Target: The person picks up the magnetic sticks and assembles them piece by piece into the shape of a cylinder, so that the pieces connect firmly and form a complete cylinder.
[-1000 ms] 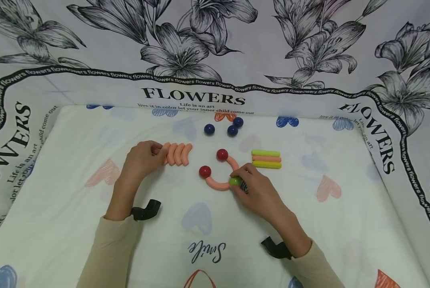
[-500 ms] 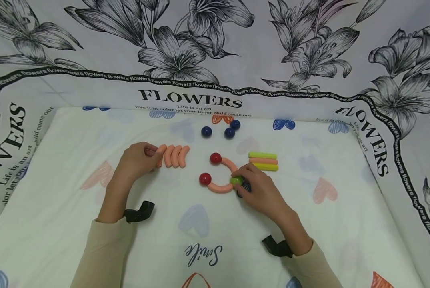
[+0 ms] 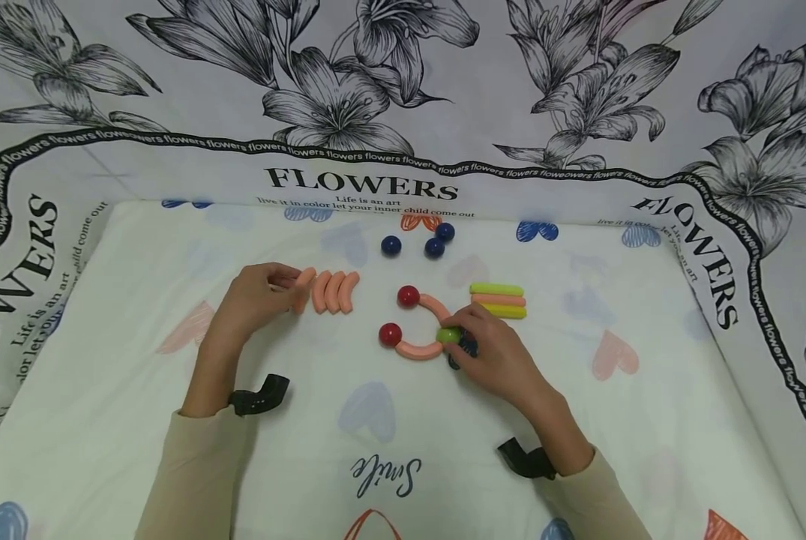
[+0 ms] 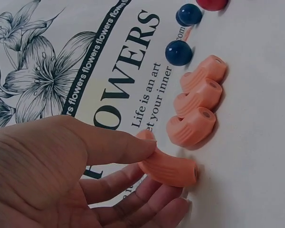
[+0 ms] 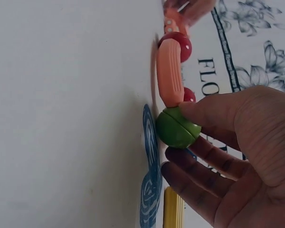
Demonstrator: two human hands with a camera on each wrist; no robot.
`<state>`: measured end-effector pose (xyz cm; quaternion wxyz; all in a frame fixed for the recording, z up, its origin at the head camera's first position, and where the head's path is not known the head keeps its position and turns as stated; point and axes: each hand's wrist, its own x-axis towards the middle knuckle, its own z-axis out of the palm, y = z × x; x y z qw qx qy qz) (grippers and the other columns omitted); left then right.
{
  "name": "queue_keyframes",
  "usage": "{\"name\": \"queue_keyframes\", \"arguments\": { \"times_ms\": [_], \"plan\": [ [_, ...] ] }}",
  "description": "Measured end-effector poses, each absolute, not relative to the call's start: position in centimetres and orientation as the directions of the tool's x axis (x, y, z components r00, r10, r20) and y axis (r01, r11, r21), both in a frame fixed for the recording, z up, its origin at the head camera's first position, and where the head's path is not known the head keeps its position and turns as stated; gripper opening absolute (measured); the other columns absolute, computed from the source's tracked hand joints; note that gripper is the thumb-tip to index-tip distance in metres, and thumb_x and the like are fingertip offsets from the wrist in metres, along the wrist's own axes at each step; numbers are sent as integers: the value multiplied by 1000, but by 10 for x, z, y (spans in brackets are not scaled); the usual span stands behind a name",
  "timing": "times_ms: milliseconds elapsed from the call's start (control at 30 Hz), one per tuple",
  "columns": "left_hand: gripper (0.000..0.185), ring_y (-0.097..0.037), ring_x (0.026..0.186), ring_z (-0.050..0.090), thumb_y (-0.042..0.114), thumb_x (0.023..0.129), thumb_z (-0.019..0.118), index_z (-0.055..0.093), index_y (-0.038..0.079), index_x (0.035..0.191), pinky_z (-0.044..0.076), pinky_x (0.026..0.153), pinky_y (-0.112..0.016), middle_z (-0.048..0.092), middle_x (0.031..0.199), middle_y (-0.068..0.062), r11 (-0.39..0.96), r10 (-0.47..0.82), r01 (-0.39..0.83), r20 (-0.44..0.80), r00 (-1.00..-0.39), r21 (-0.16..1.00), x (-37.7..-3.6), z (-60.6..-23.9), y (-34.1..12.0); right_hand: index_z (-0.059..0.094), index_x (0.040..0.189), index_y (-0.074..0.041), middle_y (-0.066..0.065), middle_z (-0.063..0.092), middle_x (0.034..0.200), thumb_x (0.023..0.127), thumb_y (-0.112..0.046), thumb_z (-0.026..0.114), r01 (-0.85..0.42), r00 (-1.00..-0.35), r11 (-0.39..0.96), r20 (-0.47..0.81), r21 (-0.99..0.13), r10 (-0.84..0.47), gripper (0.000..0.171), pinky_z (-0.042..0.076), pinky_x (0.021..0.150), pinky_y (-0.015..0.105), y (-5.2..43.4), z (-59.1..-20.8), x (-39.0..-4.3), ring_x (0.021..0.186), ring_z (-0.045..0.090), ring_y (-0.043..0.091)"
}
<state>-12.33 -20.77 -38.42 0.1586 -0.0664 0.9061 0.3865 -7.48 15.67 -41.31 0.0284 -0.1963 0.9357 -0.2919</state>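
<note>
My left hand (image 3: 257,300) pinches a curved orange tube (image 4: 173,168) between thumb and fingers. Beside it, in the head view, three more curved orange tubes (image 3: 336,292) lie side by side in a row. The left wrist view shows holes in their ends. My right hand (image 3: 500,349) grips a green ball (image 5: 176,129) with thumb and fingertips. From this ball two curved orange tubes (image 3: 419,351) run out to the left in a C shape. One ends in a red ball (image 3: 408,296), the other in a nearer red ball (image 3: 390,334).
Three dark blue balls (image 3: 391,245) lie toward the back. Straight sticks, a green one (image 3: 497,289), an orange one (image 3: 499,300) and a yellow one (image 3: 500,310), lie together beyond my right hand. A printed heart-pattern cloth (image 3: 295,465) covers the surface.
My left hand has drawn one curved orange tube a little left, away from the row. My right hand keeps hold of the green ball, and the joined C-shaped piece has shifted slightly.
</note>
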Motion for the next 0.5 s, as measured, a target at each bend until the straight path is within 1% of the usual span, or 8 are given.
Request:
{"name": "queue_keyframes", "arguments": {
  "times_ms": [67,133,233,300,367,500],
  "plan": [
    [64,-40,122,66,52,103,60,61,1,141,55,97,-52,68,136,-24,685,-14,-241,-318,-948,687,-123,-383,-206,76,121,-15,1,69,112,92,-20,83,-350,-922,753,66,-557,-380,30,51,79,32,157,-413,-74,90,60,18],
    [61,-39,122,67,48,103,61,61,1,142,58,91,-45,68,135,-23,673,-25,-233,-294,-955,702,-123,-380,-203,76,120,-15,1,69,111,92,-21,84,-353,-922,749,74,-560,-379,30,50,78,32,157,-413,-74,90,60,18],
    [54,-37,122,69,40,103,65,59,7,144,59,86,-39,68,134,-20,631,-20,-209,-254,-967,747,-122,-373,-194,76,120,-14,2,69,110,92,-21,84,-360,-921,740,87,-569,-381,30,49,78,32,157,-413,-74,89,59,18],
    [51,-37,121,71,38,102,66,58,11,145,59,85,-37,68,134,-18,602,-6,-184,-226,-974,777,-121,-369,-184,76,120,-13,2,68,111,92,-21,84,-361,-919,733,88,-577,-383,30,49,79,32,157,-413,-74,90,60,19],
    [50,-35,118,71,38,101,68,59,15,145,59,86,-40,68,133,-16,586,10,-166,-212,-977,793,-120,-369,-171,75,121,-13,2,68,110,93,-20,84,-360,-919,729,88,-582,-384,30,49,79,32,157,-414,-74,91,60,19],
    [46,-32,112,70,37,100,70,64,18,141,57,81,-36,72,126,-14,586,48,-144,-211,-976,797,-119,-374,-143,75,121,-12,2,68,110,92,-19,84,-357,-919,721,86,-594,-384,31,51,80,33,156,-414,-74,92,60,19]
  ]
}}
